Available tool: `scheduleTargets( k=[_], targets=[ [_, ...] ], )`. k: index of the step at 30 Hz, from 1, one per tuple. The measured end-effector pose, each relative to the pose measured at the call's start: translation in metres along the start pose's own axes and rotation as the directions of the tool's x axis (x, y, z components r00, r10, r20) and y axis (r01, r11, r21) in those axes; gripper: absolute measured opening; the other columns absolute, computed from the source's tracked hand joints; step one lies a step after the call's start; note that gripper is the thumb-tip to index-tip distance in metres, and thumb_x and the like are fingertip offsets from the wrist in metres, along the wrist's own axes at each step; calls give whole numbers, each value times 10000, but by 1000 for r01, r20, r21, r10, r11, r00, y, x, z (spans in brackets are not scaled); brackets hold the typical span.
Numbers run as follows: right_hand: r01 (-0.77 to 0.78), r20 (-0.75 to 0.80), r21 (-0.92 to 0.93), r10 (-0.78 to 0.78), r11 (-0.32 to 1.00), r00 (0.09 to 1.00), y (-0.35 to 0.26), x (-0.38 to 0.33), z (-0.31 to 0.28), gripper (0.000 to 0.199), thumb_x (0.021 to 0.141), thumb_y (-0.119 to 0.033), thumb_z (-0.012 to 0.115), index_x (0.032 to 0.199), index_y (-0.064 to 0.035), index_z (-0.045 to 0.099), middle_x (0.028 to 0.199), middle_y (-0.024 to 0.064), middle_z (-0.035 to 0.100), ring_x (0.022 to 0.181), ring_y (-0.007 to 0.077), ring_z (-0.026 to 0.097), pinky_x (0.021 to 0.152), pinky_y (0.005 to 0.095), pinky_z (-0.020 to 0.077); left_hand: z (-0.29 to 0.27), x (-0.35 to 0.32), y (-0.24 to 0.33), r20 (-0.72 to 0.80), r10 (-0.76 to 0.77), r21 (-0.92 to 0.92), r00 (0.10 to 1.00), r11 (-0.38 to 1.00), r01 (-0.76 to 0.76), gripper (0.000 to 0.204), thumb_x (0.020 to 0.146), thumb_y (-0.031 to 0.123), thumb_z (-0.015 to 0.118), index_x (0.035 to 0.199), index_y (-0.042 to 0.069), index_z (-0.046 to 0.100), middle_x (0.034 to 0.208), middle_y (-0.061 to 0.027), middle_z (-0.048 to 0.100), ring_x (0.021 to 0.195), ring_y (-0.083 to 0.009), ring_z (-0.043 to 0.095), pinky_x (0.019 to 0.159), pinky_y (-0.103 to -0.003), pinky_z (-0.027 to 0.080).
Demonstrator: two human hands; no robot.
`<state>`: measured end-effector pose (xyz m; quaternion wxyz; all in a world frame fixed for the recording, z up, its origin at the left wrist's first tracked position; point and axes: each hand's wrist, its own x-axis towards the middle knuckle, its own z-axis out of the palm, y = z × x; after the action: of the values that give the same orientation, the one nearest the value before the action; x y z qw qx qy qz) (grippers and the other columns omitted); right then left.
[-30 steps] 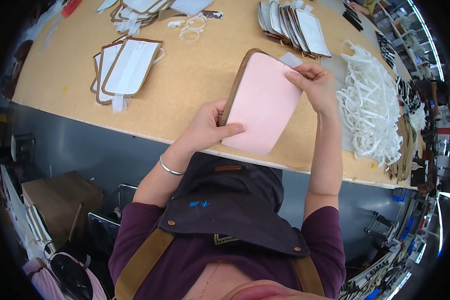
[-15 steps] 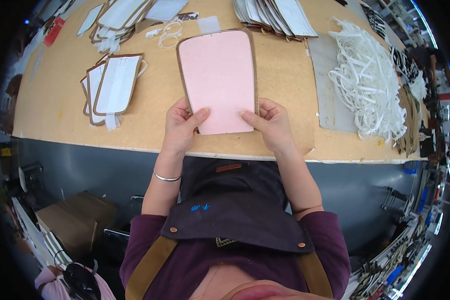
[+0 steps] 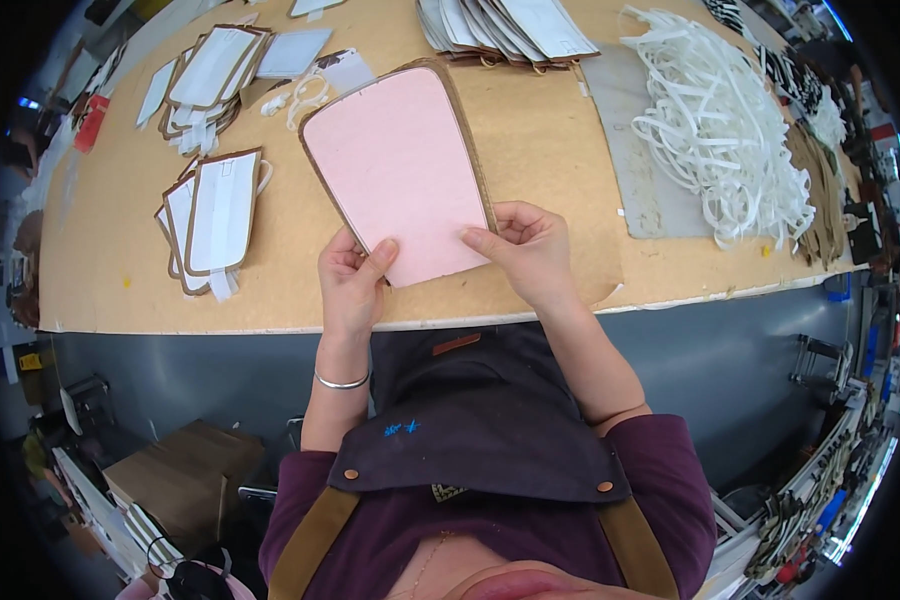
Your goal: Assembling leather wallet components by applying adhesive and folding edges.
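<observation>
A pink panel [image 3: 400, 170] with a brown edge and rounded top lies flat over the tan worktable [image 3: 120, 270], its narrow end toward me. My left hand [image 3: 351, 280] grips its near left corner, thumb on top. My right hand [image 3: 526, 250] pinches the near right corner, fingers on the pink face.
Stacks of white brown-edged panels [image 3: 215, 215] lie at the left, with more [image 3: 210, 70] behind. A fanned stack of panels [image 3: 505, 25] sits at the back. A heap of white straps [image 3: 720, 120] rests on a grey mat [image 3: 640, 190] at the right. Cardboard boxes [image 3: 170, 480] stand on the floor.
A second ago both hands held the pink panel tilted up toward the right. It has since come down flat in front of me, and both hands now hold its near corners.
</observation>
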<state>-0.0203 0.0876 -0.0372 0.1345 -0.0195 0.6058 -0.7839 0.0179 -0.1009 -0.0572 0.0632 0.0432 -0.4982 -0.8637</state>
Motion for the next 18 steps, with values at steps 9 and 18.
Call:
scheduleTargets(
  k=[9,18],
  targets=[
    [476,-140,-549,-637,687,758,25,-6,9,184,745,-11,710,915,26,652,891,88,666,741,107,624,639,232,516,18,-10,-17,-142,167,151,976,978,-145,267,824,-19,609,1082,-45,546,948,-87,639,852,-101,591,775,-222,468],
    [83,164,-5,-81,997,983,-10,11,-21,411,758,27,674,1133,23,507,1003,94,629,914,129,600,793,264,496,27,-8,-5,3,-30,232,1000,972,29,167,790,-17,654,954,-18,621,835,-15,612,690,-34,533,589,-174,425]
  ],
)
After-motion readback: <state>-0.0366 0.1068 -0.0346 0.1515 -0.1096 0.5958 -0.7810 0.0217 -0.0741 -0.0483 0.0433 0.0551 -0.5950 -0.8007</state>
